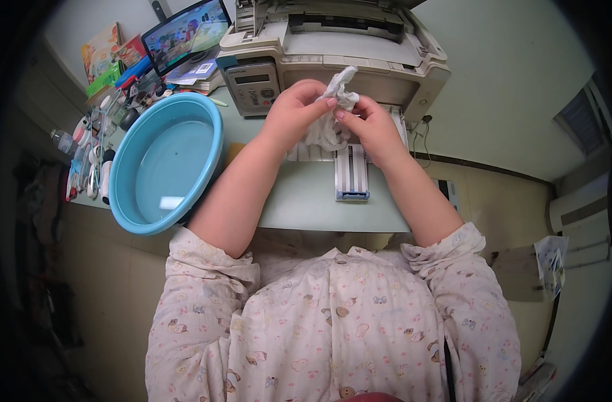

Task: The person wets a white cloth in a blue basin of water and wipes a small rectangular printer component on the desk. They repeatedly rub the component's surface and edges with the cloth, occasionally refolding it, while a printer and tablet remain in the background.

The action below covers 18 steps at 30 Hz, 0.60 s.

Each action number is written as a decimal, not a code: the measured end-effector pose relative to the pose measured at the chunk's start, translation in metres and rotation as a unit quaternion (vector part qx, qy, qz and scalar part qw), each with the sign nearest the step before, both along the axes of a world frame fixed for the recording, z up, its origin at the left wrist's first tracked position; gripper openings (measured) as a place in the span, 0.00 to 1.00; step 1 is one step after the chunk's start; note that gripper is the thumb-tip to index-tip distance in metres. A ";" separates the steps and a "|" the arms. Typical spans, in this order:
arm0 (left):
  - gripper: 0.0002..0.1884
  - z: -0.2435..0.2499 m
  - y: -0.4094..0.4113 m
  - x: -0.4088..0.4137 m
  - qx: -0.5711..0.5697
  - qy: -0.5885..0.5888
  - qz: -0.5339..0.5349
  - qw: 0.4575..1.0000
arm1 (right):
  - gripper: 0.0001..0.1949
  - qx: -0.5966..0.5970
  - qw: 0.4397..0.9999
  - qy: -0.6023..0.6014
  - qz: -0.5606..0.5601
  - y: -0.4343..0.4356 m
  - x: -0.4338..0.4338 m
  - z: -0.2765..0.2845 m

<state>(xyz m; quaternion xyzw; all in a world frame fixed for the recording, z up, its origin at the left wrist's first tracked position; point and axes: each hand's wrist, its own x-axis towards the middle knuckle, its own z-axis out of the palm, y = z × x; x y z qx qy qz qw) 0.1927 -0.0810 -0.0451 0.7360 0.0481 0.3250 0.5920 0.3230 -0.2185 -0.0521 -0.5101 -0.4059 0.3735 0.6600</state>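
Both hands meet over the front of a printer (356, 70) and pinch a crumpled white cloth (328, 131). My left hand (298, 108) grips it from the left, thumb on top. From the right, my right hand (373, 123) holds the same cloth between thumb and fingers. A twisted end of the cloth sticks up above the fingertips, and the rest hangs below them. Under the cloth, the printer's pulled-out paper tray (352, 173) reaches over the table. The printer's upper lid is raised.
A blue plastic basin (172, 161) with what looks like water stands at the table's left edge. Behind it are bottles, small items, books (198, 73) and a lit tablet screen (185, 35). A cable (426, 140) hangs right of the printer.
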 end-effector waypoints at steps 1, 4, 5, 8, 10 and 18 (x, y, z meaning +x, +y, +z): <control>0.10 -0.003 0.001 0.000 -0.038 -0.005 -0.003 0.999 | 0.15 0.012 1.000 0.025 -0.005 0.000 -0.003 0.001; 0.12 -0.001 -0.002 -0.001 -0.125 -0.026 0.003 0.992 | 0.14 0.112 0.986 0.114 -0.051 -0.001 0.016 -0.006; 0.12 0.000 -0.003 0.001 -0.138 -0.035 0.016 0.990 | 0.14 0.146 0.974 0.164 -0.052 -0.003 0.021 -0.007; 0.11 -0.001 0.000 -0.001 -0.150 -0.016 0.016 0.988 | 0.15 0.148 0.944 0.274 -0.107 -0.014 0.008 0.024; 0.12 -0.003 0.000 0.002 -0.144 -0.005 0.015 0.989 | 0.16 0.171 0.933 0.298 -0.104 -0.025 0.018 0.035; 0.25 -0.009 0.009 -0.003 -0.131 -0.132 0.129 0.974 | 0.09 0.034 0.931 -0.358 -0.063 -0.014 0.018 0.020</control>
